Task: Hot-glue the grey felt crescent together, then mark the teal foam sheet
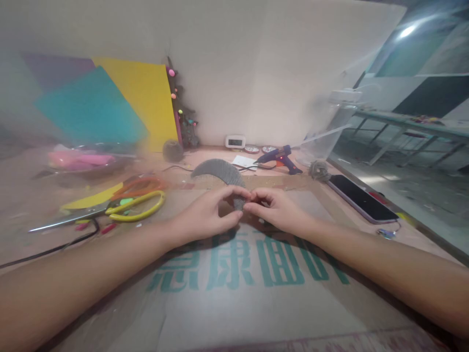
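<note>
A grey crescent shape (218, 170), its surface looking wound with yarn, is held up over the printed cardboard (234, 313). My left hand (212, 210) pinches its lower right end between thumb and fingers. Close beside it, my right hand (274, 208) has thumb and fingertips pressed together at the same end; what lies between them is too small to make out. The fingertips of both hands nearly touch. Behind the crescent lies a dark blue glue gun (280, 159) with a small red light glowing.
Scissors with yellow and orange handles (137, 208) lie left, by a black cable (78, 239). At right are a phone (362, 198) and a grey yarn ball (318, 170). A small white clock (235, 142) stands at the back; coloured sheets (135, 98) lean on the wall.
</note>
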A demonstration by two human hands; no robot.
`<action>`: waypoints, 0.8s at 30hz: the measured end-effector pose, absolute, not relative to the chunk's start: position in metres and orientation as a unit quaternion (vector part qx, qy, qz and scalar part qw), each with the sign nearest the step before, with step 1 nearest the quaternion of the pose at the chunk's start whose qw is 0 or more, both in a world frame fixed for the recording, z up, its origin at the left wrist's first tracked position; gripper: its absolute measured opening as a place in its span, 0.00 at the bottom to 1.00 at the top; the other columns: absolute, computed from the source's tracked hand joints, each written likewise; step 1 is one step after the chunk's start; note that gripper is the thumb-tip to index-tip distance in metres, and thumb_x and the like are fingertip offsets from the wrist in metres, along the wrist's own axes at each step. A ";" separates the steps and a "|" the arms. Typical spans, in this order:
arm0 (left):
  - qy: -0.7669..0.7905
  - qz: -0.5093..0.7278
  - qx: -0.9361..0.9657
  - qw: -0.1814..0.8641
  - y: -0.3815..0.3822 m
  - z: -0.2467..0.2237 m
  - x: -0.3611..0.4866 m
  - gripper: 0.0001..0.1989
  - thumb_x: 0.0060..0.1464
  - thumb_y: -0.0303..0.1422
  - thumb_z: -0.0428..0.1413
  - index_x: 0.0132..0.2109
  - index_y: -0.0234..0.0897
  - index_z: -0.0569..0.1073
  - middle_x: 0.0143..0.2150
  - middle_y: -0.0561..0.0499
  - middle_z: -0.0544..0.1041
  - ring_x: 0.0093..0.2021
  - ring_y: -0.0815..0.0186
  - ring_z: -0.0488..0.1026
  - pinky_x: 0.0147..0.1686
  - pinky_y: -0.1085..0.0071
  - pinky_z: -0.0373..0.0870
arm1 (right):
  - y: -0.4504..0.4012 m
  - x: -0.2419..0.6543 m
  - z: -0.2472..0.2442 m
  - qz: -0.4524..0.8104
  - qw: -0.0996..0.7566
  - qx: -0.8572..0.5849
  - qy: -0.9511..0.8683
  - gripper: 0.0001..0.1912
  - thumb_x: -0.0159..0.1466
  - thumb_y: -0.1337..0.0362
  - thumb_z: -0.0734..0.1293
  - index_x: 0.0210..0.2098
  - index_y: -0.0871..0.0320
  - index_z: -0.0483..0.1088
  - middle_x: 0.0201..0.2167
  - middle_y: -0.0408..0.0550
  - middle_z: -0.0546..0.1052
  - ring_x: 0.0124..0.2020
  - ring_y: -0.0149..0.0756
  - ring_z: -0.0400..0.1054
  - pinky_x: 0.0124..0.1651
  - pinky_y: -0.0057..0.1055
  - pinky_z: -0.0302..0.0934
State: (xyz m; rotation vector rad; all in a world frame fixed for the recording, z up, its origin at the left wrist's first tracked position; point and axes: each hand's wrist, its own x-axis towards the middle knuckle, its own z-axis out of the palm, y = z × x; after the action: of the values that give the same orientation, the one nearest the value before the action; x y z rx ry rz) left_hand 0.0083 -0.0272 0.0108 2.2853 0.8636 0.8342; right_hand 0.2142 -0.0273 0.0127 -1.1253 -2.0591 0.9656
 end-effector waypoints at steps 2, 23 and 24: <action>0.318 0.317 0.851 0.273 -0.027 0.010 0.009 0.18 0.55 0.27 0.52 0.53 0.40 0.71 0.50 0.52 0.77 0.48 0.65 0.74 0.48 0.70 0.70 | -0.027 0.214 0.012 0.364 0.297 -0.420 -0.777 0.12 0.62 0.59 0.66 0.25 0.58 0.66 0.21 0.39 0.68 0.23 0.27 0.60 0.27 0.25 0.54; 0.307 0.335 0.824 0.339 -0.026 0.010 0.005 0.20 0.67 0.38 0.42 0.57 0.40 0.73 0.55 0.50 0.76 0.56 0.63 0.72 0.57 0.67 0.65 | -0.022 0.217 0.007 0.382 0.294 -0.418 -0.770 0.14 0.63 0.54 0.64 0.34 0.60 0.71 0.25 0.42 0.71 0.27 0.30 0.63 0.29 0.27 0.56; 0.308 0.338 0.823 0.337 -0.026 0.010 0.006 0.20 0.68 0.38 0.42 0.57 0.41 0.73 0.56 0.50 0.76 0.57 0.62 0.72 0.58 0.67 0.65 | -0.022 0.217 0.007 0.395 0.295 -0.417 -0.764 0.15 0.64 0.53 0.64 0.35 0.60 0.71 0.25 0.43 0.71 0.27 0.30 0.64 0.29 0.27 0.57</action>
State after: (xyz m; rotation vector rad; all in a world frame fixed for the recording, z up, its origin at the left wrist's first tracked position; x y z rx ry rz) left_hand 0.0056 -0.0259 0.0099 2.1458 0.8017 0.8809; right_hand 0.2173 -0.0221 0.0070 -1.1096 -2.0318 1.0511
